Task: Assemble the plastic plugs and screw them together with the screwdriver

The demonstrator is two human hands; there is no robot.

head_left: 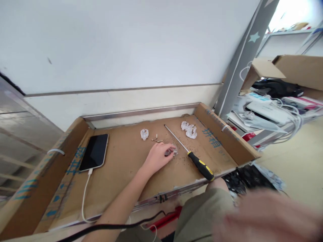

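Observation:
My left hand [159,155] rests on the cardboard-lined tray [121,174], fingers curled around a clear plastic plug piece [175,152] that they partly hide. Small brass plug pins [157,140] lie just beyond the knuckles. Farther back sits another clear plug piece [144,134], and to the right is a group of clear plug pieces [189,129]. A screwdriver [200,165] with a black and yellow handle lies slantwise to the right of my left hand. My right hand [270,215] is a blur at the lower right, off the tray; its fingers cannot be made out.
A phone [94,152] with a white cable [84,198] lies at the tray's left. Cardboard walls [224,134] edge the tray. Black bagged items [252,178] are on the floor to the right, below a cluttered shelf [270,111]. A black cable [113,227] crosses my left forearm.

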